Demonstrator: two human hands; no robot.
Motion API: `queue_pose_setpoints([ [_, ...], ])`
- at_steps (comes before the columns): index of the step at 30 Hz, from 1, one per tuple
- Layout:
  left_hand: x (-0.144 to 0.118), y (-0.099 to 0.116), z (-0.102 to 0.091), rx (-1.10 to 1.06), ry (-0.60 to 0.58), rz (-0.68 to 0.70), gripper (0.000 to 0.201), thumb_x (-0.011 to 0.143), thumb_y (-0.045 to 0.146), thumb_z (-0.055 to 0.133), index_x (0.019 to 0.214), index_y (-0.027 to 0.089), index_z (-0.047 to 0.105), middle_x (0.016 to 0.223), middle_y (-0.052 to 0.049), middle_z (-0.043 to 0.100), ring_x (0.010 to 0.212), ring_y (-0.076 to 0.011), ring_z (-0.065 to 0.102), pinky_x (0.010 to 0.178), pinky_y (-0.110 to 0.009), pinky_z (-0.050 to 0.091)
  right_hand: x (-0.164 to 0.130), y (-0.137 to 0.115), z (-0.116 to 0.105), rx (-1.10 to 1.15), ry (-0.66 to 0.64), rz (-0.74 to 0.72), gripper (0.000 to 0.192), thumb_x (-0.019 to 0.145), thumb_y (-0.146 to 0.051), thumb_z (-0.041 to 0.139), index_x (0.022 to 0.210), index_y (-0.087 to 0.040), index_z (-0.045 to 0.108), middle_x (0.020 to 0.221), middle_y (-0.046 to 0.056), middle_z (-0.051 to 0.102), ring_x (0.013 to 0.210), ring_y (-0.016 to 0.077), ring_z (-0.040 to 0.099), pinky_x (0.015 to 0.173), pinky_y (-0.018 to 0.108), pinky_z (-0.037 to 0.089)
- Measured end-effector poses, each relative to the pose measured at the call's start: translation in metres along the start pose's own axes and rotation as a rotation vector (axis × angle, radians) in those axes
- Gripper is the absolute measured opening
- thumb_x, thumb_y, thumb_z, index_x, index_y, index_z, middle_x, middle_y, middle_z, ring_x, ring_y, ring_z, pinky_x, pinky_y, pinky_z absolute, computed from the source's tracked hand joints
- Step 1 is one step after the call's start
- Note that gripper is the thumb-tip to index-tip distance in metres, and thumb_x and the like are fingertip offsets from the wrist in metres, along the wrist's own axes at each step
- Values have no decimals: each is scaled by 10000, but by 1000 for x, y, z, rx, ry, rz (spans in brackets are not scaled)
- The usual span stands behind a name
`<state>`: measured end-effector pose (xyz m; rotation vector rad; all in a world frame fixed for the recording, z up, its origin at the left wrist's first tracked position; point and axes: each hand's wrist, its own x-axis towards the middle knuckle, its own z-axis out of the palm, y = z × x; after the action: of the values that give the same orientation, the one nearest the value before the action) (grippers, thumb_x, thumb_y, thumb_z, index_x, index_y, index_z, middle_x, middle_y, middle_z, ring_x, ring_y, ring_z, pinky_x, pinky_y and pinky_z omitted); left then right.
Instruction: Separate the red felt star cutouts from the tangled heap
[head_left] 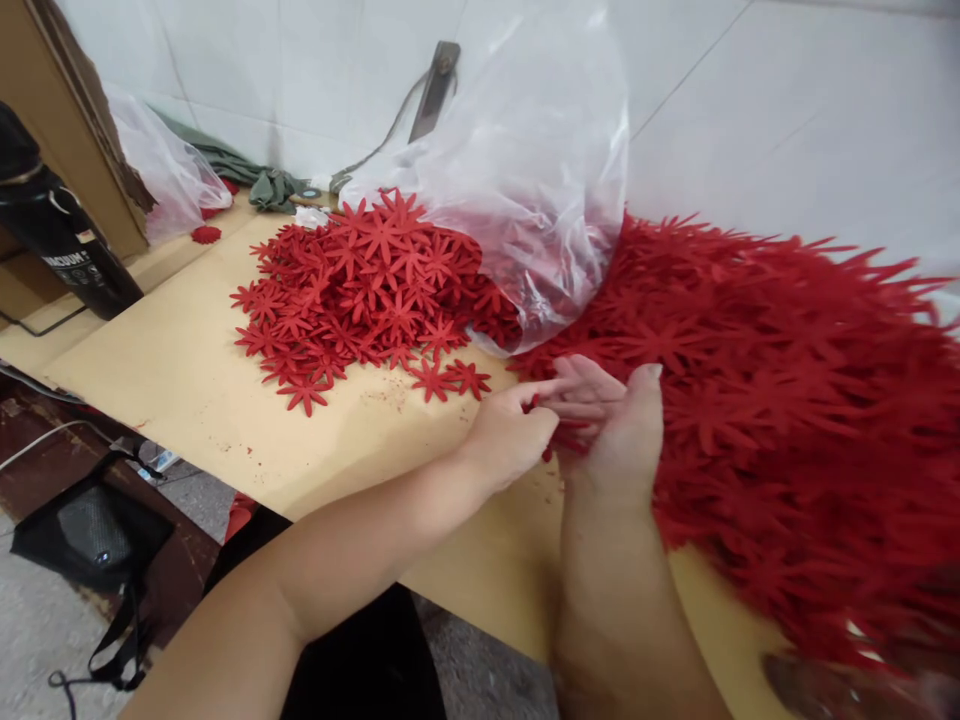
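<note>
My left hand (514,435) is closed, with bits of a red flower-shaped piece (547,454) showing at its curled fingers. Right against it is my right hand (619,435), its palm turned up, thumb apart and fingers stretched toward the left hand. More red shows between the two hands, partly hidden by fingers. Just beyond them on the board lie two loose red flower-shaped pieces (433,380). A big heap of larger, many-petalled red pieces (780,400) spreads beside my right hand, blurred in places.
A pile of small red flower-shaped pieces (360,280) spills from a clear plastic bag (540,180) on the tan board (187,390). A black bottle (67,235) and cardboard box (101,110) stand at left. Behind are green cloth (277,190) and a tiled wall (750,110); a black bag (90,530) lies lower left.
</note>
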<state>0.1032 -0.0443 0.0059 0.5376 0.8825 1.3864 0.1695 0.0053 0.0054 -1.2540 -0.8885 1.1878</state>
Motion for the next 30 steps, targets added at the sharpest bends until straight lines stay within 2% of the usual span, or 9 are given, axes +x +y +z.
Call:
queue_pose_setpoints([
  [2, -3, -3, 1, 34, -34, -29, 415, 717, 14, 345, 1001, 152, 614, 618, 4, 598, 463, -57, 470, 506, -199, 372, 1, 3, -1, 19, -41, 62, 467, 846, -488, 258, 834, -156, 586, 1019, 156, 633, 855, 176, 636, 638, 283, 504],
  [5, -2, -6, 1, 63, -14, -39, 326, 742, 61, 354, 879, 144, 639, 468, 43, 483, 370, -51, 363, 436, -198, 307, -5, 10, 4, 19, -220, 36, 525, 833, -546, 237, 840, -160, 591, 923, 134, 663, 842, 176, 647, 695, 306, 511],
  [8, 4, -5, -3, 77, 47, 38, 254, 813, 209, 402, 725, 155, 635, 398, 57, 385, 378, -62, 327, 448, -210, 290, -17, 17, 13, 34, -347, 31, 550, 805, -598, 263, 849, -165, 598, 821, 102, 679, 801, 186, 655, 705, 348, 516],
  [12, 13, -4, -9, 107, 120, 121, 266, 824, 251, 433, 673, 165, 634, 440, 44, 429, 444, -75, 383, 545, -228, 342, -28, 20, 21, 56, -411, 81, 551, 786, -623, 299, 822, -165, 603, 729, 84, 677, 750, 195, 658, 697, 366, 515],
  [19, 18, -13, -7, 206, 0, 118, 216, 810, 271, 463, 700, 176, 623, 448, 26, 447, 512, -110, 454, 583, -246, 358, -17, 14, 10, 82, -395, -35, 669, 789, -669, 168, 834, -175, 618, 755, 88, 681, 777, 199, 655, 685, 380, 509],
  [23, 12, 2, -8, 243, -36, 156, 265, 831, 230, 417, 620, 167, 564, 417, 42, 391, 429, -72, 377, 493, -221, 304, 3, 12, 4, 42, -341, -45, 639, 810, -617, 132, 837, -193, 610, 851, 83, 678, 795, 176, 648, 687, 358, 504],
  [25, 9, 18, -14, 155, -47, 167, 278, 847, 236, 398, 630, 162, 553, 393, 59, 345, 375, -53, 307, 434, -206, 248, 12, 15, 6, 15, -351, -28, 559, 814, -578, 219, 822, -179, 611, 871, 81, 672, 768, 161, 642, 685, 339, 497],
  [27, 10, 36, -24, 1, -20, 183, 265, 866, 263, 388, 679, 164, 547, 384, 78, 304, 331, -40, 238, 393, -197, 192, 17, 22, 12, -116, -335, -62, 448, 775, -535, 385, 821, -153, 614, 872, 86, 668, 745, 158, 633, 692, 332, 491],
  [30, 19, 55, -45, -281, 145, 270, 279, 898, 278, 333, 709, 173, 510, 376, 89, 265, 295, -36, 190, 365, -194, 146, 16, 33, 30, -557, -288, -335, 441, 679, -483, 566, 914, -113, 617, 970, 130, 652, 883, 213, 605, 797, 383, 459],
])
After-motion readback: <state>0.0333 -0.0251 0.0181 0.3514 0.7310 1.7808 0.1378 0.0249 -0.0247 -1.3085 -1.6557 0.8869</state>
